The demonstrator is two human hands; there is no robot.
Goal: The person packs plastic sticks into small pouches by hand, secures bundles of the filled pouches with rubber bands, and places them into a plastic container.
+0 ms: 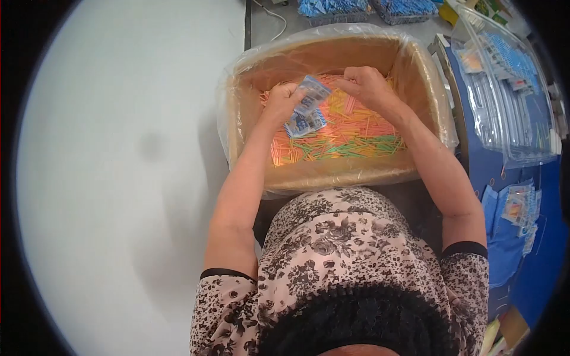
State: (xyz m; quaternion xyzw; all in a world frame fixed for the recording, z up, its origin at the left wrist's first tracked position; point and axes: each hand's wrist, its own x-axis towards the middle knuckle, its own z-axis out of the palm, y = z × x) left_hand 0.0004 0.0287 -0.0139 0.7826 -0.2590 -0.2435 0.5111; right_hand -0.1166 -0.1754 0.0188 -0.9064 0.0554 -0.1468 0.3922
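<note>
My left hand (281, 102) is closed on a small clear plastic packet (313, 94) with blue print, held above the left part of a carton. A second blue-printed packet (306, 123) is just below it; whether it lies loose or is held too, I cannot tell. My right hand (369, 88) is over the right part of the carton, its fingers pinched together. What they hold, if anything, cannot be made out. Beneath both hands spreads a bed of thin pink, orange, yellow and green sticks (362, 127). The carton (350, 168) around them is lined with clear plastic film.
Two trays of blue packets (333, 10) stand beyond the carton. On the blue table at the right, a clear plastic tray (504, 118) holds more packets. Nearer me lie a blue cloth-like piece (502, 252) and several packets (520, 204). A white surface (119, 178) fills the left.
</note>
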